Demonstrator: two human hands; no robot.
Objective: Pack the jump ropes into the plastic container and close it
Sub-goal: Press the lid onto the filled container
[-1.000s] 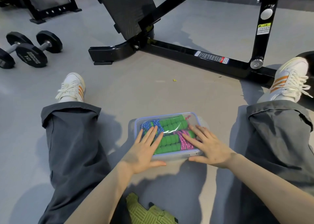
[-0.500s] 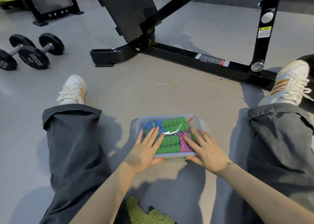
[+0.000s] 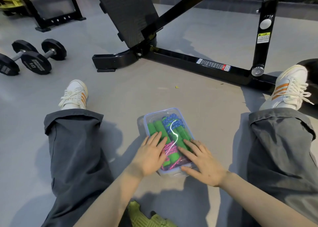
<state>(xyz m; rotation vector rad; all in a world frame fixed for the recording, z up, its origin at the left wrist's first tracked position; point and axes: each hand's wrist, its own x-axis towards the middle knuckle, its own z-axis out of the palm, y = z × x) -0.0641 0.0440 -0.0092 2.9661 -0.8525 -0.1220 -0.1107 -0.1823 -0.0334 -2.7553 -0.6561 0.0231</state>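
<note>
A clear plastic container (image 3: 154, 114) with a blue-rimmed lid lies on the grey floor between my legs, its long side pointing away from me. Inside lie jump ropes (image 3: 173, 125) with green foam handles and blue and pink cords. My left hand (image 3: 151, 155) lies flat on the lid's near left part with straight fingers. My right hand (image 3: 203, 161) presses flat on the near right part, its thumb along the container's near edge. The near end of the lid is hidden under both hands.
A black bench frame (image 3: 197, 63) crosses the floor ahead. Two black dumbbells (image 3: 32, 57) lie at the far left. My legs in grey trousers flank the container, with white shoes (image 3: 74, 94) at their ends. A yellow-green object (image 3: 146, 216) lies near my lap.
The container has turned about a quarter turn, from lying crosswise to pointing away from me. Both hands stayed flat on its lid and now lie on its near end.
</note>
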